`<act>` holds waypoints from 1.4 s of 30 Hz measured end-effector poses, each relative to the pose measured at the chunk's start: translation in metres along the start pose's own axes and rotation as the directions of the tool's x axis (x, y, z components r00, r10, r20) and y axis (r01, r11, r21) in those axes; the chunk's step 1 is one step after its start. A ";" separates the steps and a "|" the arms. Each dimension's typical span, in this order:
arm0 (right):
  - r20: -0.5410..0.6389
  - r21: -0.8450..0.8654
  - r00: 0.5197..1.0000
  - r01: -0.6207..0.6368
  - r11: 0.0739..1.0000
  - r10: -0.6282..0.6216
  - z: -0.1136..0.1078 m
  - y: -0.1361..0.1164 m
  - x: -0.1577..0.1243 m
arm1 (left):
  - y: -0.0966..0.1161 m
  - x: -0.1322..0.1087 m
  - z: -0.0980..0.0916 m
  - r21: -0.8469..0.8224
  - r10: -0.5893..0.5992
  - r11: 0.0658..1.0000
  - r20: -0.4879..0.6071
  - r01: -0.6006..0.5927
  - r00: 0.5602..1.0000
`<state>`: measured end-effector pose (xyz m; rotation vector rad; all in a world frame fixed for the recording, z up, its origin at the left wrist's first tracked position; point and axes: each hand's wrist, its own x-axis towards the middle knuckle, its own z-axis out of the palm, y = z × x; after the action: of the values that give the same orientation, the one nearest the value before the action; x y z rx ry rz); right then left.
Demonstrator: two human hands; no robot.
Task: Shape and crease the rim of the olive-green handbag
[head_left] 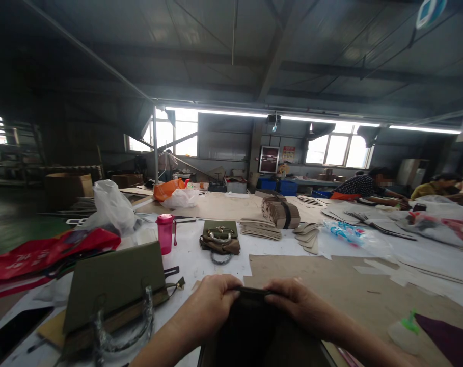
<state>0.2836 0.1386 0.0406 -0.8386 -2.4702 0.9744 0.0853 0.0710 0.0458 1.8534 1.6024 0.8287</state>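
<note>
Both of my hands grip the top edge of a dark flat piece (pixel 254 326) held upright at the table's near edge. My left hand (pixel 212 300) curls its fingers over the left part of that edge. Over the right part, my right hand (pixel 298 303) does the same. An olive-green bag panel with wrapped handles (pixel 114 285) lies just left of my left hand. A finished olive and brown handbag (pixel 220 235) stands farther back at the centre.
A pink cup (pixel 165 232) stands behind the green panel. Red bags (pixel 44 252), white plastic bags (pixel 112 204), stacks of cardboard pieces (pixel 280 213) and brown paper sheets (pixel 342 285) cover the long table. Two people (pixel 363 186) work at the far right.
</note>
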 end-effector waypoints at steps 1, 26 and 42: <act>0.002 0.002 1.000 -0.004 1.000 0.004 0.000 0.001 0.000 | 0.000 0.000 0.000 -0.001 -0.002 1.000 0.003 0.002 1.000; -0.327 -0.076 0.942 -0.104 0.992 0.074 -0.010 -0.020 -0.024 | 0.005 -0.001 -0.002 -0.016 -0.079 0.997 -0.037 0.078 0.996; -0.057 -0.720 0.960 0.151 0.678 -0.275 0.024 -0.060 0.009 | -0.005 -0.021 -0.004 -0.096 -0.078 0.993 -0.118 0.067 0.990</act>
<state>0.2405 0.0972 0.0667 -0.7559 -2.7140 -0.1878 0.0773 0.0514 0.0428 1.6992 1.6663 0.9825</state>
